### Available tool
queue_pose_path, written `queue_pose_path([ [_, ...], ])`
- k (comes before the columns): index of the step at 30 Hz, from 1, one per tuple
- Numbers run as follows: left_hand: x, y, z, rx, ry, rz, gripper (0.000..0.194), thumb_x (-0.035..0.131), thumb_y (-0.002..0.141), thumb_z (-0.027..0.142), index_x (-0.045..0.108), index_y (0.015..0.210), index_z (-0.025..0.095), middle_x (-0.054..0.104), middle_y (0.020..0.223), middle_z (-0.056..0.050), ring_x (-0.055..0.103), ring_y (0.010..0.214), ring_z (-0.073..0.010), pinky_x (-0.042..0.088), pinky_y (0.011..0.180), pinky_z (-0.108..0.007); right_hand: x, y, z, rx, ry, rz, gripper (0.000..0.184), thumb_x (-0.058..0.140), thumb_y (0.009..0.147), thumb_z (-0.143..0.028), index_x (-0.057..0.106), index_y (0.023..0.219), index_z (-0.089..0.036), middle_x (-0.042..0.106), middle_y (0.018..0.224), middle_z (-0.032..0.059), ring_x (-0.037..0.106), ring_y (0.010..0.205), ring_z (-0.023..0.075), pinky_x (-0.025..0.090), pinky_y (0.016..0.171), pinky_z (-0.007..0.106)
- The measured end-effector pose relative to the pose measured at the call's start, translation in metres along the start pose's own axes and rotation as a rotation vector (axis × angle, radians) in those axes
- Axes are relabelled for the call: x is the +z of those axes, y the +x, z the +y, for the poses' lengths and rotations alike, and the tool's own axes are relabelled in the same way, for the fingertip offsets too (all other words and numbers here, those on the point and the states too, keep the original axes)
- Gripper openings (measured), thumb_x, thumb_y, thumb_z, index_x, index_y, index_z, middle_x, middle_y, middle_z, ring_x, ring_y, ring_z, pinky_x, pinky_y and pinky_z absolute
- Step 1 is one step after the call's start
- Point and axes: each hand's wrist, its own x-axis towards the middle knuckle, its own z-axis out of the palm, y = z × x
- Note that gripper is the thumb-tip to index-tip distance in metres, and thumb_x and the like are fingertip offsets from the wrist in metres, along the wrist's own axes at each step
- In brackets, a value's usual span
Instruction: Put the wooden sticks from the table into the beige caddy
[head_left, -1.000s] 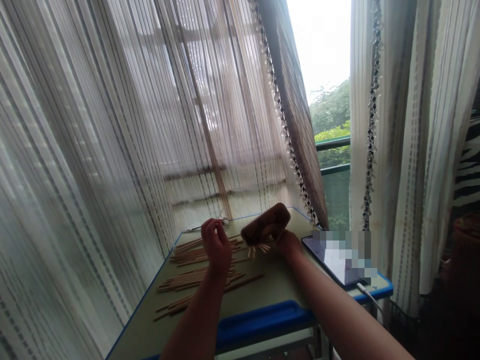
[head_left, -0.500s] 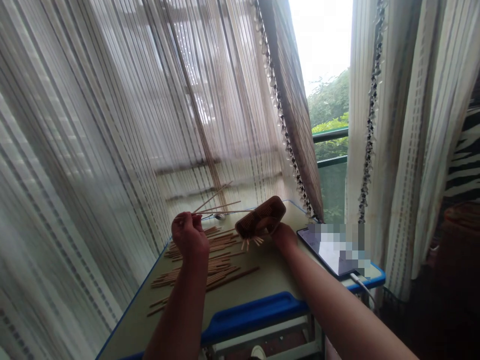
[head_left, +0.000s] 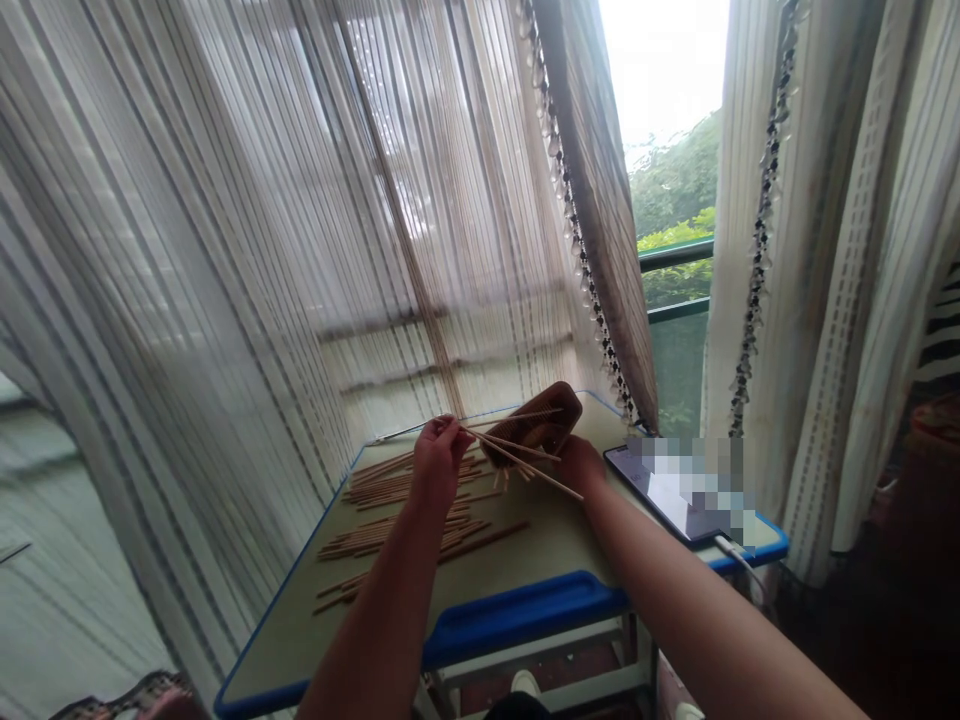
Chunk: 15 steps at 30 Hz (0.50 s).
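Note:
My left hand (head_left: 442,442) is closed on the ends of several thin wooden chopsticks (head_left: 529,466), which fan out to the right. They pass in front of a brown slotted chopstick holder (head_left: 568,398). Tilted above the table, the holder is gripped by my right hand (head_left: 582,464), whose fingers are mostly hidden behind it. A few chopstick ends (head_left: 511,476) show at the holder's lower edge. Below my left hand and forearm, more chopsticks (head_left: 375,538) lie in loose rows on the table.
The pale table (head_left: 277,640) has a blue rim and a blue front ledge (head_left: 525,612). At its right lies a phone or tablet (head_left: 652,495), partly blurred out, with a white cable (head_left: 739,553) plugged in. Sheer striped curtains (head_left: 247,250) hang close behind the table.
My left hand has moved right with the chopsticks, bringing their far ends in front of the holder. My right hand keeps its grip on the holder. The camera view has shifted slightly.

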Motion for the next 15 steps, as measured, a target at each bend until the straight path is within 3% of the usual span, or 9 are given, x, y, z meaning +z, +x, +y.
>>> queue_pose_path([
  [10, -0.001, -0.003, 0.0, 0.082, 0.074, 0.153, 0.01, 0.065, 0.068, 0.008, 0.057, 0.073, 0.013, 0.057, 0.059, 0.004, 0.055, 0.051, -0.0058, 0.051, 0.053, -0.017, 0.0, 0.0, -0.003, 0.023, 0.015, 0.005, 0.046, 0.038, 0.092, -0.049, 0.071, 0.105, -0.019, 0.07, 0.105, 0.0161, 0.066, 0.1, 0.0307, 0.05, 0.079, 0.038],
  [15, -0.004, 0.001, 0.012, 0.249, 0.041, 0.286, 0.012, 0.065, 0.066, 0.012, 0.056, 0.074, 0.014, 0.057, 0.06, 0.005, 0.054, 0.05, -0.0049, 0.05, 0.054, -0.017, 0.002, 0.004, 0.0, -0.014, 0.029, -0.033, 0.047, 0.039, 0.092, -0.051, 0.07, 0.111, -0.02, 0.07, 0.105, 0.0166, 0.065, 0.101, 0.0328, 0.051, 0.082, 0.042],
])
